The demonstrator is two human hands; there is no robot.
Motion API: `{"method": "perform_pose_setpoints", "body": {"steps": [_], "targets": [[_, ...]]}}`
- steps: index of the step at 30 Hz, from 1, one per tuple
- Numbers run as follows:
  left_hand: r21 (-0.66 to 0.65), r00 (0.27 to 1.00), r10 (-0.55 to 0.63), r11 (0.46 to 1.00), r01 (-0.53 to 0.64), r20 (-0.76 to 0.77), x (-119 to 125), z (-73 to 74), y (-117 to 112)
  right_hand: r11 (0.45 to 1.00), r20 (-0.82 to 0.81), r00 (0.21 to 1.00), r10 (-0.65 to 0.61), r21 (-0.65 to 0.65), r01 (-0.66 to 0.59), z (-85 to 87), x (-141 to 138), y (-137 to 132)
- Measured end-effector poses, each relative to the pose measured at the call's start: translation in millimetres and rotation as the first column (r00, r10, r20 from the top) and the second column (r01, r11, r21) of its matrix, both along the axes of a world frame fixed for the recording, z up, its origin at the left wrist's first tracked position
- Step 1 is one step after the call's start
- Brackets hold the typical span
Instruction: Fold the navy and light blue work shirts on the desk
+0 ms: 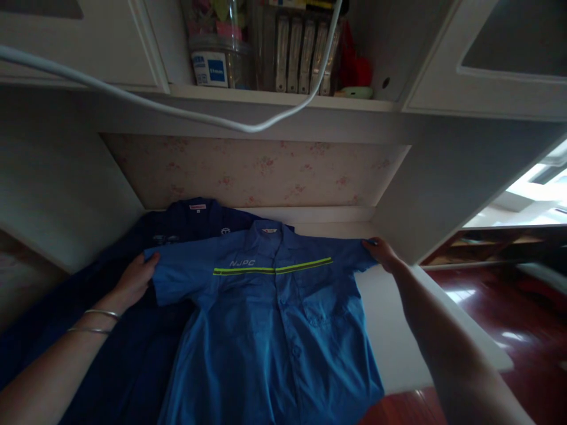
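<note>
A bright blue short-sleeved work shirt [274, 319] with a yellow-green chest stripe lies face up and spread across the white desk [398, 330]. My left hand [133, 280] grips the end of its left sleeve, fingers closed on the cloth. My right hand [381, 252] pinches the end of the right sleeve near the desk's side panel. Both sleeves are pulled out sideways. Under the shirt's left part lies a dark navy garment [133, 354] with its collar toward the wall.
A shelf [283, 97] above the desk holds jars, boxes and a red object. A white cable [177, 112] hangs across in front of it. White cabinet panels flank the desk. Red-brown wooden floor [509, 319] shows to the right.
</note>
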State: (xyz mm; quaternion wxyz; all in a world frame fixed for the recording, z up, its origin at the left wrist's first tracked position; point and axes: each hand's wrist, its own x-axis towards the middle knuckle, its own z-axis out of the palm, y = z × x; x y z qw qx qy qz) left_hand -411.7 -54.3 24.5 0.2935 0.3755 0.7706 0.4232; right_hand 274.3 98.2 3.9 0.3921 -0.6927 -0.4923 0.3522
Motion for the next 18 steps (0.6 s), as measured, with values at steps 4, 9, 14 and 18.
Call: {"method": "perform_pose_setpoints", "body": {"steps": [4, 9, 14, 18], "targets": [[0.026, 0.987, 0.021, 0.999, -0.026, 0.162, -3, -7.7, 1, 0.997, 0.011, 0.998, -0.063, -0.037, 0.064, 2.5, 4, 2], [0.058, 0.968, 0.044, 0.996, -0.060, 0.246, -5, -5.3, 5, 0.998, -0.208, 0.976, 0.055, 0.041, -0.048, 8.6, 7, 0], [0.062, 0.960, 0.056, 0.995, -0.076, 0.274, -3, -6.5, 2, 0.989, -0.077, 0.997, -0.011, -0.145, 0.000, -9.7, 10, -15], [0.051, 0.968, 0.035, 0.998, -0.049, 0.247, 1, -2.9, -3, 0.969, -0.040, 0.999, 0.024, -0.246, -0.033, -24.0, 5, -21]]}}
